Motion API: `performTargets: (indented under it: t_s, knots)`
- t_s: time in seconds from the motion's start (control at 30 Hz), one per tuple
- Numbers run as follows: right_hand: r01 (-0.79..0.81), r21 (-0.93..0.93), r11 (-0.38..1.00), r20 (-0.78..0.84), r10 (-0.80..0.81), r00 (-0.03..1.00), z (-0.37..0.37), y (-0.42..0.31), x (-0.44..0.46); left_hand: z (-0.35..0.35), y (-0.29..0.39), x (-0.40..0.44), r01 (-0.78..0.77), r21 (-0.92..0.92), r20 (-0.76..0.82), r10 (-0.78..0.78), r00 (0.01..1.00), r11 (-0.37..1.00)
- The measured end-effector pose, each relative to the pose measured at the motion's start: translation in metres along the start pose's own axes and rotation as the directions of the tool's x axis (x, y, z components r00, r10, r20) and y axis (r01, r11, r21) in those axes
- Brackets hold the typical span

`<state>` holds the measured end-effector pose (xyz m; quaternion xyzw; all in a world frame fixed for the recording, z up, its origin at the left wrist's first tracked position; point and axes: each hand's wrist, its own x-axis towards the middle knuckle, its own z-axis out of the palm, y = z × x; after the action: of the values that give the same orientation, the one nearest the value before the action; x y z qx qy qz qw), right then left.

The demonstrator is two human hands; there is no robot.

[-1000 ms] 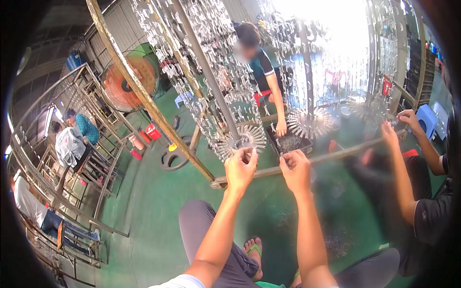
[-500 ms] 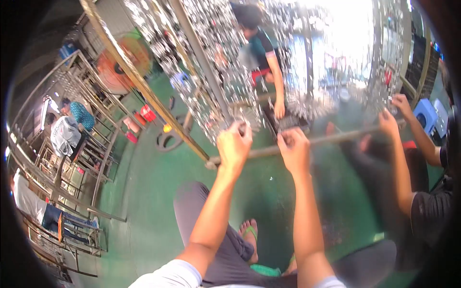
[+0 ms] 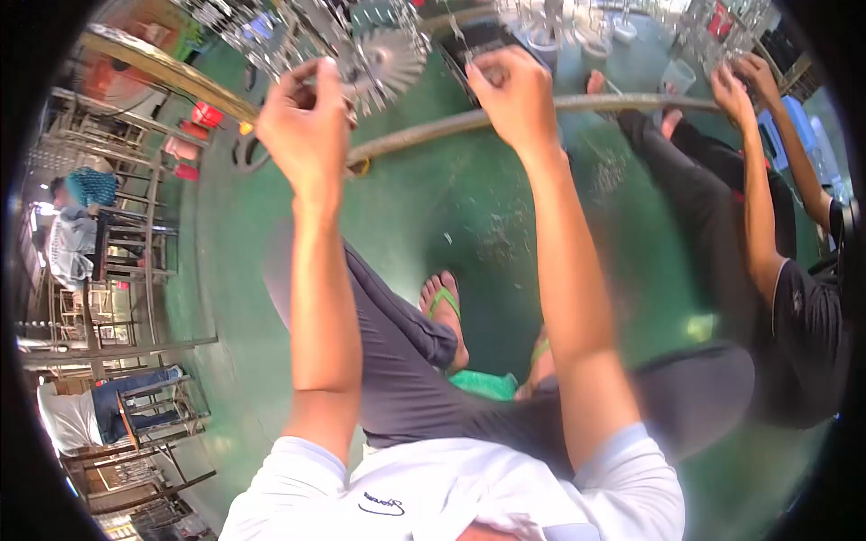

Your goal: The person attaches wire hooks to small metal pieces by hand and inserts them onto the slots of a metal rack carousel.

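Note:
Small shiny metal pieces (image 3: 388,68) hang in a cluster at the top of the head view, fanned out around a rod. Right beside them is my left hand (image 3: 308,126), its fingers curled together; what they hold, if anything, is hidden. My right hand (image 3: 521,99) is raised to the right of the cluster with thumb and fingertips pinched. A thin glinting strand hangs by those fingertips, but I cannot make out what is between them. A dark tray or box (image 3: 465,59) lies behind my right hand.
A horizontal bar (image 3: 424,137) crosses beyond my knees, joined by a slanted yellowish post (image 3: 171,68). At right, a co-worker's hands (image 3: 744,90) reach to other hanging pieces. Blue plastic stools (image 3: 798,135) stand behind them. Metal racks (image 3: 135,207) and seated people are at left.
The view has tilted downward, so the hanging pieces sit higher in it. My hands have moved farther apart, the left one leftward. The co-worker opposite is out of view.

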<state>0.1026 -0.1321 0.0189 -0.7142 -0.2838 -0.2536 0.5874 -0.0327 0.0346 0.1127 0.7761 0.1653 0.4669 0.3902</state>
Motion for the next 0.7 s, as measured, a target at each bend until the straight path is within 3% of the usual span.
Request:
performTargets:
  t_s: [0.03,0.1,0.2,0.6,0.7]
  knots:
    - [-0.052,0.008,0.999,0.014,0.052,0.999,0.001,0.001,0.000,-0.004,0.009,-0.002,0.039,0.052,0.007,-0.040,0.999,0.998]
    - [-0.009,-0.018,1.000,0.010,0.010,1.000,-0.002,0.001,0.003,-0.013,0.003,0.000,0.032,0.092,0.026,-0.035,0.999,0.995]
    - [-0.126,0.015,0.992,0.048,0.126,0.991,0.001,0.005,0.006,-0.017,-0.002,0.006,0.047,-0.016,0.029,-0.047,0.998,0.999]
    - [-0.216,-0.078,0.973,0.039,0.219,0.975,-0.001,-0.017,0.002,-0.012,0.004,0.020,-0.076,-0.038,0.208,0.082,0.975,0.996]
    - [-0.153,-0.102,0.983,0.060,0.160,0.985,-0.001,-0.028,-0.002,-0.010,0.006,0.016,-0.065,-0.047,0.199,0.074,0.977,0.997]
